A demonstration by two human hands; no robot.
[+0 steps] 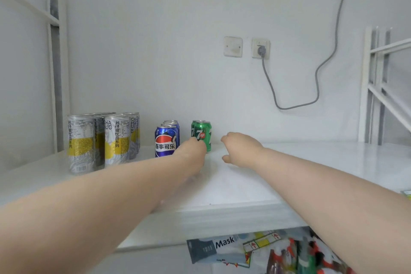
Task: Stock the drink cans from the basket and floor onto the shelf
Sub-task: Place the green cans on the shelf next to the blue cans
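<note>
Landmark: the front green 7up can (204,140) stands upright on the white shelf (289,173), toward the back wall.
Second green can (194,126): directly behind the landmark and slightly to its left; I cannot tell whether the two touch.
Blue Pepsi cans (165,141): an upright row running front to back, just left of the landmark, with a narrow gap between the rows.
Tall silver-and-yellow cans (81,142): an upright cluster well to the left of the landmark, beyond the blue row.
Left hand (193,151): it reaches across the shelf, back of the hand to the camera, and meets the landmark's lower left side, covering part of its base.
Left grip: the fingers lie hidden behind the knuckles, so I cannot tell whether they wrap the can or only touch it.
Right hand (242,149): it hovers just right of the landmark, apart from it.
Right grip: the fingers droop loosely and spread, the thumb hangs below, and it holds nothing.
Grey plug in a wall socket (260,50): on the wall above and right of the landmark, with a grey cable (318,87) looping further right.
Printed pack marked "Mask" (224,243): below the shelf's front edge, nearer the camera than the landmark.
</note>
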